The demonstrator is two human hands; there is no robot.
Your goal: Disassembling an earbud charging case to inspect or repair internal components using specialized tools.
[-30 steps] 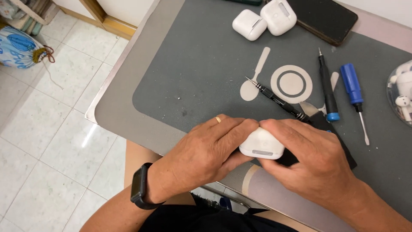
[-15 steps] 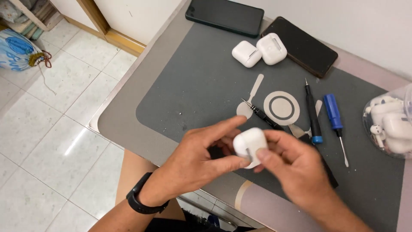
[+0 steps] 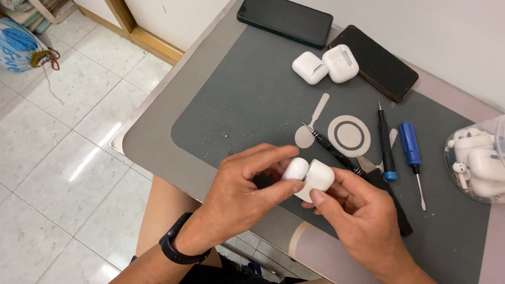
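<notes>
My left hand (image 3: 242, 197) and my right hand (image 3: 363, 215) together hold a small white earbud case (image 3: 313, 176) above the near edge of the dark grey work mat (image 3: 247, 100). The case's lid is swung open toward the left, under my left thumb and fingers. My right fingers grip the case's body from below and the right. A black band sits on my left wrist. What is inside the case is hidden.
Two more white earbud cases (image 3: 325, 66) lie at the back of the mat beside two black phones (image 3: 286, 21). A thin black screwdriver (image 3: 331, 150), another black one (image 3: 385, 147), a blue screwdriver (image 3: 411, 152), a grey ring (image 3: 349, 135) and a clear tub of cases (image 3: 478, 163) lie to the right.
The case was shut and pressed low between both hands; it has been raised and its lid now stands open. The view has pulled back to show more of the mat.
</notes>
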